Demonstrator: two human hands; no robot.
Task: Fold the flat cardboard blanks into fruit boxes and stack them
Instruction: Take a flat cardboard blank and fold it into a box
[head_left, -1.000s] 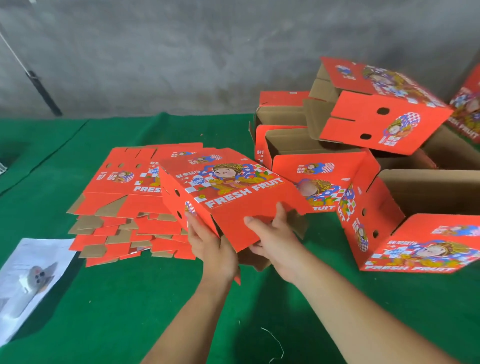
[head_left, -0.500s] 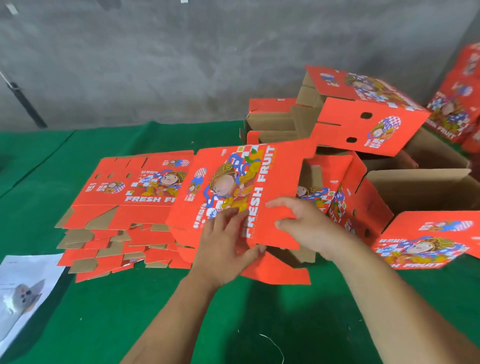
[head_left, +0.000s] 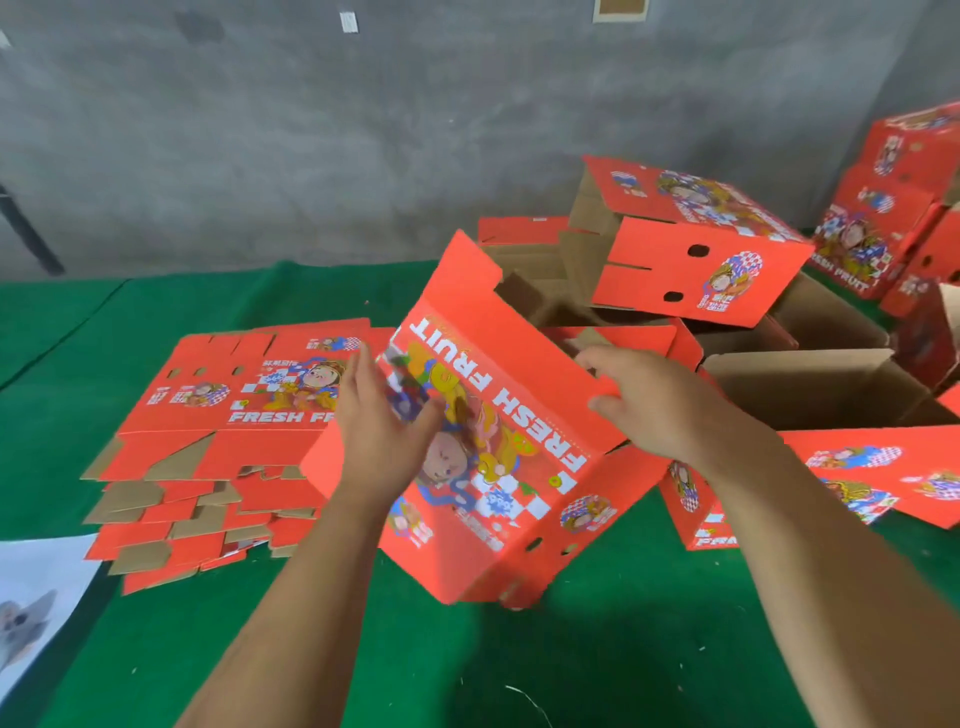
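A red "FRESH FRUIT" box (head_left: 509, 452), partly opened out, stands tilted on the green table in front of me. My left hand (head_left: 382, 431) lies against its printed face with the fingers straight. My right hand (head_left: 649, 400) grips the box's upper right edge, thumb on the outside. To the left lies a stack of flat red blanks (head_left: 218, 441). Folded boxes (head_left: 691, 244) are piled behind and to the right, some open with brown insides showing.
The green cloth table (head_left: 467, 665) runs to a grey wall. A white printed sheet (head_left: 36, 603) lies at the left front edge. More red boxes (head_left: 893, 202) are stacked at the far right. An open box (head_left: 810, 384) lies right of my right hand.
The box has been turned and tipped up, so its printed face now slants toward me. My left hand slid higher on that face; my right hand moved to the upper right edge.
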